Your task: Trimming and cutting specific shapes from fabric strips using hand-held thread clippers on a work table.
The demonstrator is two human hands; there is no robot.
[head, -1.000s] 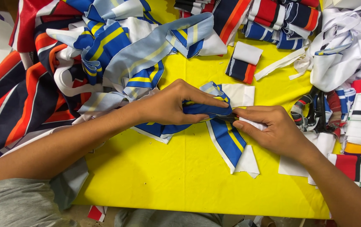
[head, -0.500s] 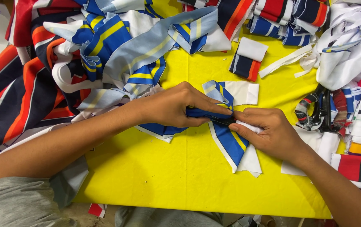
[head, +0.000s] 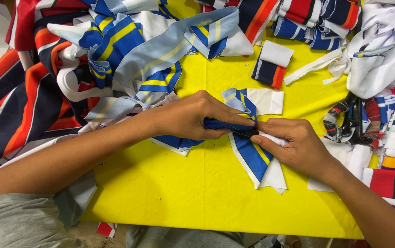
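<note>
My left hand [head: 193, 117] and my right hand [head: 294, 144] meet at the middle of a yellow table top [head: 197, 193]. Both pinch a blue fabric strip [head: 250, 154] with a yellow stripe and white edges. The left fingers grip its gathered, folded part. The right fingers press the strip where it fans out toward me. A pale blue and white end [head: 241, 100] of the same piece sticks up behind the left fingertips.
A heap of blue, yellow and white striped strips [head: 128, 50] lies at the upper left beside red, navy and orange cloth [head: 18, 105]. Folded striped pieces [head: 271, 64] and white scraps [head: 377, 55] crowd the back and right. Scissors with wrapped handles [head: 349, 121] lie at the right.
Both hands stayed on the strip; the view shifted only slightly and the fold between the fingers looks tighter.
</note>
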